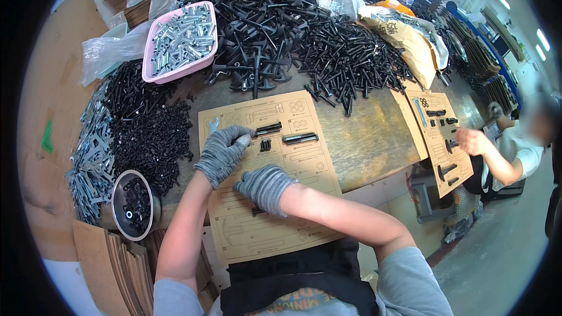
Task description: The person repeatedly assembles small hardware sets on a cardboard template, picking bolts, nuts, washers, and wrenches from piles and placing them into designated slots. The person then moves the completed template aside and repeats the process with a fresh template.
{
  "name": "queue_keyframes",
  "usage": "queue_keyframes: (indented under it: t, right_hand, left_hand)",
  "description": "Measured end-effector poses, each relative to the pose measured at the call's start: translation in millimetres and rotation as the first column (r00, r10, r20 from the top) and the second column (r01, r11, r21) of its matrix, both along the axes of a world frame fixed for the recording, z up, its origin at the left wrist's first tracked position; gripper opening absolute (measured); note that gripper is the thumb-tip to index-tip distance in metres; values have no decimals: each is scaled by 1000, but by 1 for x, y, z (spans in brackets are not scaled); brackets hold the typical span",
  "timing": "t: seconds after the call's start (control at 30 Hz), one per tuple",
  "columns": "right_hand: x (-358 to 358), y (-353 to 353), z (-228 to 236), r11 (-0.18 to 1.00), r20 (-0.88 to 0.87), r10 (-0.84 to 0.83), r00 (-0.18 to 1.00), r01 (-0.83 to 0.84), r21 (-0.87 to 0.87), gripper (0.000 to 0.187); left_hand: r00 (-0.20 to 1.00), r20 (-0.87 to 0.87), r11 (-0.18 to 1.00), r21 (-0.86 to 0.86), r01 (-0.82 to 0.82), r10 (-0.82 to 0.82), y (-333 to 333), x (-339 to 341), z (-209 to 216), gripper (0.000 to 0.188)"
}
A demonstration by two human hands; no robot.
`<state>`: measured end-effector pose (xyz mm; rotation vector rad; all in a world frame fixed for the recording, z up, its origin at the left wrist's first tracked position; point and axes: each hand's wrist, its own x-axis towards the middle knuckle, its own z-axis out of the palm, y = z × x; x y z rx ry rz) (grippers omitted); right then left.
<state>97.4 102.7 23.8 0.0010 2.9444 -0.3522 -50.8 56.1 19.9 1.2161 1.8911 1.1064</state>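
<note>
My two grey-gloved hands work over a brown cardboard sheet (310,199) printed with part outlines. My left hand (225,153) is closed near its upper left, thumb against fingertips; what they hold, if anything, is hidden. Lower down, my right hand (266,188) has its fingers curled on the sheet, their tips out of sight. A dark piece (257,212) peeks out below it. Beside my left hand lie a silver open-ended wrench (213,124), black bolts (268,129) and short black screws (266,146). Another black bolt group (300,138) rests to their right.
A pink basket (175,75) of silver tubes stands at the back left. Heaps of black bolts (351,52), small screws (146,134) and flat silver pieces (91,164) surround the sheet. A metal bowl (140,236) sits at the left edge. At right, a co-worker's hand (473,141) hovers over another sheet.
</note>
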Motion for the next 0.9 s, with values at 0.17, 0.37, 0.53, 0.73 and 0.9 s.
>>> queue_keyframes:
  t: [0.17,0.37,0.53,0.73,0.9]
  right_hand:
    - [64,44,3,771,-461,-570,681,249,-586,27]
    - [112,80,-38,550,-285,-823,491,568,-612,29]
    - [118,88,-39,667,-357,-742,567,580,-468,29]
    - [123,100,-52,744,-435,-665,608,490,-454,28]
    - [125,62,-18,798,-509,-602,615,468,-379,21]
  left_hand:
    - [997,-23,995,-71,72,-74,-8,5,-12,21]
    - [947,-185,952,-208,225,-264,15,63,-4,31]
    - [815,-550,981,-49,188,-183,23,75,-35,19]
    - [824,-518,972,-77,223,-230,24,72,-31,20]
    - [871,-387,949,-211,236,-303,-10,47,-3,25]
